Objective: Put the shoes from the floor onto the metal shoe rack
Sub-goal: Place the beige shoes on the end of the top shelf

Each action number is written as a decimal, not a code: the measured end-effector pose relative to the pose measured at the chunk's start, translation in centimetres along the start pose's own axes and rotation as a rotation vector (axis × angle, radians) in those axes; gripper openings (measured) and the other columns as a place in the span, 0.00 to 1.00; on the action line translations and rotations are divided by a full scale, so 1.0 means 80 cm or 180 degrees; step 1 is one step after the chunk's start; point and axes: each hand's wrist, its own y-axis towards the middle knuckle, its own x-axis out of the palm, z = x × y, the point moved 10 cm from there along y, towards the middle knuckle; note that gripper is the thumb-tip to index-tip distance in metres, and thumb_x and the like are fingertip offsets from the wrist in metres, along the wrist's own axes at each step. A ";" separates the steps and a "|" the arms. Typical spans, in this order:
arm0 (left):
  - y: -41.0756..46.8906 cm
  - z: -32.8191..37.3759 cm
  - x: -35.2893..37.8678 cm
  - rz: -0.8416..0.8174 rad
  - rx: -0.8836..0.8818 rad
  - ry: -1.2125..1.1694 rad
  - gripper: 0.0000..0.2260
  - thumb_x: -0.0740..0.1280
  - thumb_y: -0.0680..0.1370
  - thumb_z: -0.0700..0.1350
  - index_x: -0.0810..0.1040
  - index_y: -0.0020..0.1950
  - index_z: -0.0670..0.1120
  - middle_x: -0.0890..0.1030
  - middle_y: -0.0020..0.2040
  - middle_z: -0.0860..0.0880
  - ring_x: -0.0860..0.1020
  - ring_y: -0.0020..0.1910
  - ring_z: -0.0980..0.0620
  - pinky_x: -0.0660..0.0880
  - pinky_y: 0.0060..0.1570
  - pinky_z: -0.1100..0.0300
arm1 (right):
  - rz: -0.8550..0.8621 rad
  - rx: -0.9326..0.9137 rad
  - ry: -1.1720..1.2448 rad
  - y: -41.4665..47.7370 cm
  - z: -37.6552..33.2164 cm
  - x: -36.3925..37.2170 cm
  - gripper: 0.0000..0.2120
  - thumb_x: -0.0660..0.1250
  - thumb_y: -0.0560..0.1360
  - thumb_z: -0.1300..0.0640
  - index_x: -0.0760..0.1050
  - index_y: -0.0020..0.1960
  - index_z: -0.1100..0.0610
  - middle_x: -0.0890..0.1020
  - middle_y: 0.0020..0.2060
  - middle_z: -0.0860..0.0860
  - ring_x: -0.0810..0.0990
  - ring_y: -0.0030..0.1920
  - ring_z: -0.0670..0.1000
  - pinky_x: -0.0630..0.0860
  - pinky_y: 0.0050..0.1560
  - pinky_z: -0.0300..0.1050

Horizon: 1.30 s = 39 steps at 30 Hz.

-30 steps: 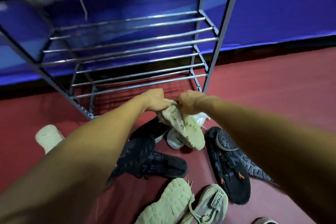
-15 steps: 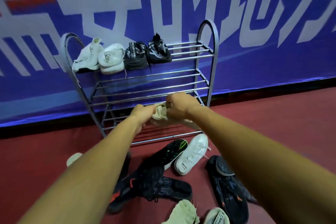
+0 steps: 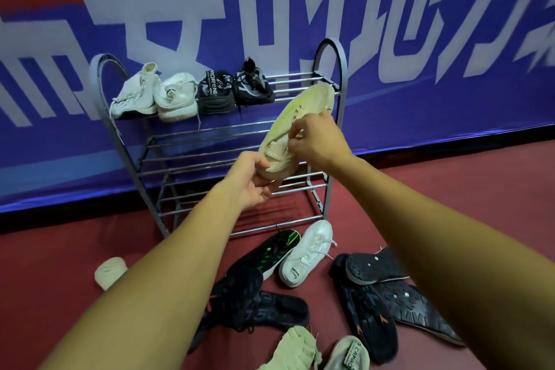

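Note:
A cream sneaker is held up in the air in front of the metal shoe rack, toe pointing up toward the right end of the top shelf. My left hand grips its heel from below. My right hand pinches its upper near the laces. On the rack's top shelf sit two white shoes and two black shoes. The lower shelves hold nothing.
Several shoes lie on the red floor in front of the rack: a white sneaker, a black and green one, black shoes, black sandals, beige shoes and one cream shoe at left. A blue banner wall stands behind.
Both hands have lifted the cream sneaker from near the floor up to the height of the rack's upper shelves, toe turned upward. My view has tilted up from the floor to the rack.

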 end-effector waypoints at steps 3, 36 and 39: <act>-0.007 0.007 0.020 -0.0079 0.0042 -0.0185 0.12 0.61 0.69 0.39 0.75 0.52 0.41 0.83 0.44 0.44 0.80 0.36 0.46 0.64 0.33 0.60 | 0.0319 -0.0109 -0.0056 -0.005 -0.001 -0.023 0.09 0.67 0.75 0.56 0.83 0.52 0.56 0.81 0.55 0.49 0.67 0.63 0.53 0.73 0.47 0.48; 0.047 0.066 0.085 0.0116 0.0489 -0.0367 0.14 0.73 0.74 0.50 0.81 0.57 0.46 0.82 0.45 0.48 0.76 0.41 0.53 0.64 0.32 0.64 | 0.0366 0.1468 0.3147 0.023 0.122 0.036 0.15 0.70 0.76 0.50 0.75 0.59 0.56 0.82 0.49 0.51 0.80 0.43 0.47 0.72 0.39 0.39; 0.056 0.070 0.087 0.0226 0.0518 -0.0419 0.10 0.74 0.74 0.48 0.80 0.53 0.49 0.82 0.48 0.47 0.77 0.43 0.53 0.65 0.33 0.62 | 0.0391 0.1458 0.3365 0.029 0.130 0.045 0.15 0.71 0.76 0.50 0.76 0.60 0.55 0.83 0.48 0.52 0.78 0.38 0.45 0.72 0.39 0.39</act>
